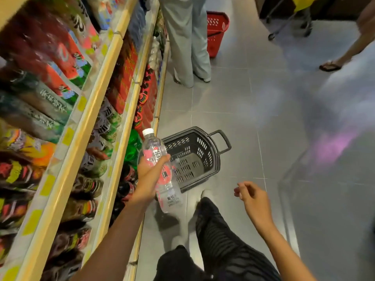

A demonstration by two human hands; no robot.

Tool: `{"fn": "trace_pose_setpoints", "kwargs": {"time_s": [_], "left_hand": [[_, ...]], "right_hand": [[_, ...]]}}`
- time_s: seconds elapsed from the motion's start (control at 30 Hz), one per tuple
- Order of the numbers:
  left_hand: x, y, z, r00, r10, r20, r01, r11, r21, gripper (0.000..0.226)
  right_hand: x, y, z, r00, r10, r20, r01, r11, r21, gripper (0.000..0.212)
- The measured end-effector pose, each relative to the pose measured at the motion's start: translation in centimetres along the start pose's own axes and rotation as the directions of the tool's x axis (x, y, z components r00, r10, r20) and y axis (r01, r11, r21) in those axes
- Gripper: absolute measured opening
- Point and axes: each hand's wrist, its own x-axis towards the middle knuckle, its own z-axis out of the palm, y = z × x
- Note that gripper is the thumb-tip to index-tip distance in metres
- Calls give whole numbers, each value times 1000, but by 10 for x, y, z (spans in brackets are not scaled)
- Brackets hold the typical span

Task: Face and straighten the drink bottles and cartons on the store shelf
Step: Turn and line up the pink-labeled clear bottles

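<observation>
On the shelf (80, 138), cartons (60, 57) were blurred, their facing untold. A water bottle (169, 189) was gripped off the shelf by the left hand (149, 175), before a basket (213, 159); the right hand (251, 197) was loosely curled, empty. Much was judged left.

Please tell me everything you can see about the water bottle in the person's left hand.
The water bottle is clear plastic with a white cap and a red-pink label bearing printed characters. The cap is on. The bottle is tilted, with the cap pointing up and away from the person. The left hand grips it round the middle, thumb across the label. It is held in the air beside the shelf, in front of a black basket on the floor.
</observation>
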Motion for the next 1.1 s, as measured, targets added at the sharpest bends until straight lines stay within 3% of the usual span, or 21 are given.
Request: {"fn": "trace_pose_setpoints", "kwargs": {"time_s": [0.1, 0.23, 0.3, 0.37, 0.53, 0.67, 0.8, 0.9, 1.0, 1.1], "left_hand": [[50, -7, 22, 993, -41, -109, 44, 999, 31, 36], [115, -28, 47, 977, -105, -184, 114, 993, 39, 60], [149, -44, 56, 972, -115, -203, 124, 992, 32, 46], [184, -64, 64, 971, -122, -207, 134, 990, 44, 38], [284, -139, 92, 967, -168, -189, 187, 979, 84, 58], [357, -214, 122, 969, -192, -153, 214, 967, 139, 62], [413, -296, 154, 967, -209, -144, 233, 956, 180, 65], [447, -350, 175, 966, -230, -119, 254, 934, 253, 59], [473, -387, 188, 953, -301, -40, 297, 900, 317, 80], [495, -415, 199, 952, -302, -41, 295, 880, 371, 77]], "right_hand": [[71, -8, 17, 998, -11, 69, 14, 999, -53, 16], [166, -6, 52, 992, -22, 126, 41, 988, -148, 17], [206, 5, 71, 991, -1, 137, 29, 979, -203, 17], [246, 24, 93, 991, 28, 133, 4, 972, -236, 18], [339, 89, 148, 983, 38, 180, 30, 931, -363, 19], [402, 147, 183, 982, 20, 188, 80, 858, -508, 39], [435, 198, 214, 980, -7, 200, 123, 808, -576, 56], [445, 223, 227, 977, -50, 208, 157, 828, -538, 54], [447, 236, 231, 978, -114, 174, 188, 841, -507, 56], [447, 240, 231, 972, -178, 153, 230, 851, -472, 52]]}}
